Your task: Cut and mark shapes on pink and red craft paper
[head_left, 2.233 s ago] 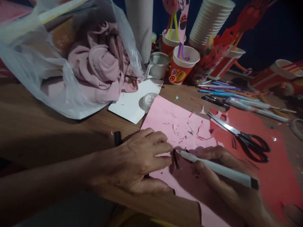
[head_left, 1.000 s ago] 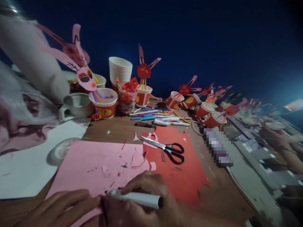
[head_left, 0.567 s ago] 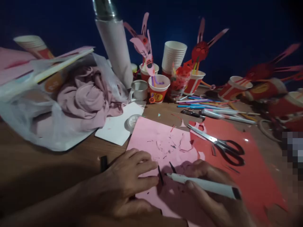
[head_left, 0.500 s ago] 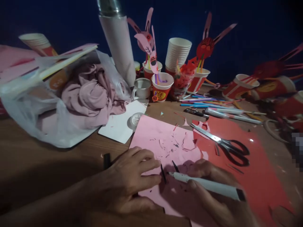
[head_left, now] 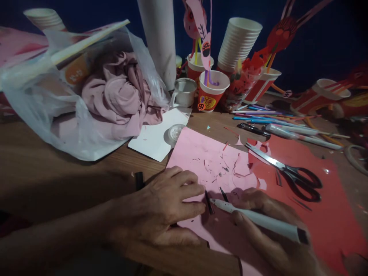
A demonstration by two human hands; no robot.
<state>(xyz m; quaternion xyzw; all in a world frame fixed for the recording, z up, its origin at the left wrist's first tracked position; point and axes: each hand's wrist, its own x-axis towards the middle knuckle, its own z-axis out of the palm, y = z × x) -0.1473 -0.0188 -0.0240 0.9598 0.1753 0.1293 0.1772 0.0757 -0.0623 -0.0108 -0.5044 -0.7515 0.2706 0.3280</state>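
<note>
My left hand lies flat with fingers spread, its fingertips on a sheet of pink paper. Held like a pen in my right hand is a white marker with a black end. The marker's tip points down at a narrow black strip on the pink paper, very close to it; whether they touch I cannot tell. A second black sliver lies just beyond, among small dark scraps. To the left of my left hand is a black cap.
Black-handled scissors rest on red paper at the right. Behind are loose pens, a paper cup with a rabbit-like paper figure, stacked cups and a metal mug. A plastic bag with pink cloth sits at the left.
The camera view has shifted, so the table items appear higher and farther right. The marker's tip is slightly nearer the black strip. My left hand keeps its place on the paper.
</note>
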